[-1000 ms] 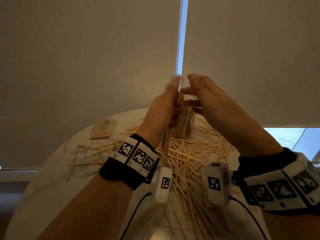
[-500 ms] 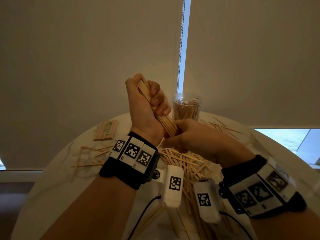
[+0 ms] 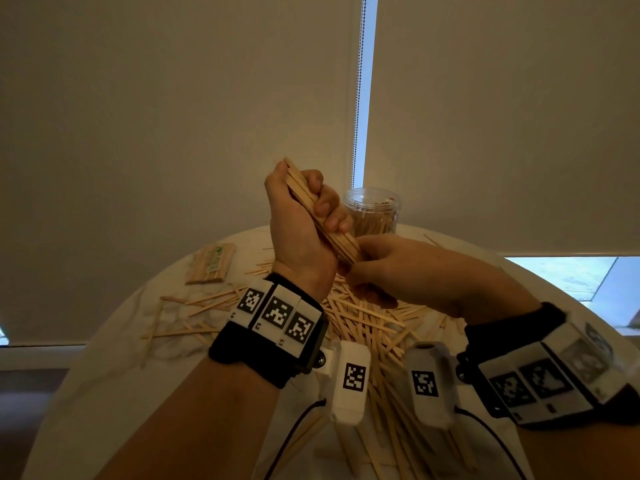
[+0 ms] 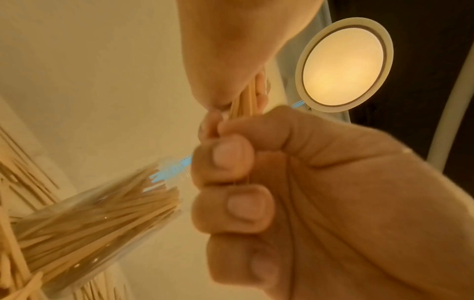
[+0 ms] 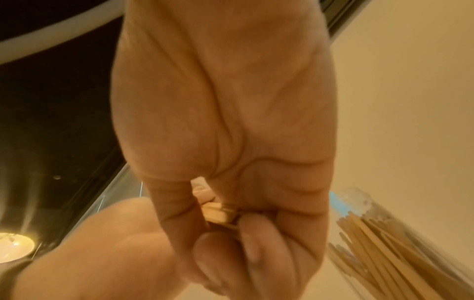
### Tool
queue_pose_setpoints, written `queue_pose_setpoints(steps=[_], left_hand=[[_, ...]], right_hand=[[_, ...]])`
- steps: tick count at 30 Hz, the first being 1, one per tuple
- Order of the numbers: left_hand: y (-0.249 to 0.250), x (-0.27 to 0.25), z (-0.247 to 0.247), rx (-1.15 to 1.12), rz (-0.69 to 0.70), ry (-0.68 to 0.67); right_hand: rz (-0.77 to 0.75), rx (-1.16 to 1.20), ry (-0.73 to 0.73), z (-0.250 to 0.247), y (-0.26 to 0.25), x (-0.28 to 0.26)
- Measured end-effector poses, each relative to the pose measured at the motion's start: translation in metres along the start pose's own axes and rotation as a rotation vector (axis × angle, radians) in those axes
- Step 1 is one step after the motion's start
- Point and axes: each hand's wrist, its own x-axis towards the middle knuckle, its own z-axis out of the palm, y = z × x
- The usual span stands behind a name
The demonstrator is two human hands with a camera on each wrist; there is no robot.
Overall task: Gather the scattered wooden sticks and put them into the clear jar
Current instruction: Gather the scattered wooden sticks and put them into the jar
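Observation:
My left hand (image 3: 304,216) grips a bundle of flat wooden sticks (image 3: 320,211), held slanted above the table. My right hand (image 3: 391,268) pinches the bundle's lower end (image 5: 218,212) from the right. The clear jar (image 3: 374,213) stands just behind both hands, open at the top and holding several sticks; it also shows in the left wrist view as the jar (image 4: 84,219) and in the right wrist view as the jar (image 5: 400,243). A heap of loose sticks (image 3: 367,320) lies on the round white table (image 3: 97,368) under my hands.
A wrapped pack of sticks (image 3: 211,263) lies at the table's back left. Scattered single sticks (image 3: 194,306) spread to the left of the heap. A closed roller blind (image 3: 173,133) hangs right behind the table; a lit ceiling lamp (image 4: 343,67) is overhead.
Both hands came down from above the jar. My left hand now holds a bundle of sticks and my right hand has closed on its lower end; the jar has come into view.

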Motion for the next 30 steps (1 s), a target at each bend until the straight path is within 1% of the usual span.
queue_pose_setpoints(steps=[3, 6, 8, 16, 22, 24, 27, 30], left_hand=[[-0.001, -0.001, 0.003, -0.017, -0.023, -0.013], [-0.002, -0.002, 0.006, -0.011, -0.014, -0.015], [-0.003, -0.003, 0.006, 0.01, -0.005, -0.011], [-0.003, -0.001, 0.005, -0.02, -0.068, -0.003], [0.009, 0.004, -0.002, -0.151, -0.035, 0.005], [0.011, 0.003, 0.0, -0.149, -0.069, -0.011], [0.012, 0.003, 0.003, -0.134, -0.135, -0.044], [0.013, 0.003, 0.006, -0.157, -0.174, -0.068]], right_hand=[[0.011, 0.033, 0.003, -0.005, 0.001, -0.004], [-0.031, 0.053, -0.025, -0.006, -0.002, -0.008], [-0.028, 0.065, -0.002, -0.003, -0.003, -0.007], [0.098, -0.043, 0.14, -0.002, -0.009, -0.002], [0.111, -0.125, 0.152, -0.004, -0.005, -0.003], [0.108, -0.169, 0.191, -0.004, -0.002, 0.0], [0.063, -0.249, 0.282, -0.004, 0.007, 0.006], [0.039, -0.236, 0.375, -0.005, 0.013, 0.01]])
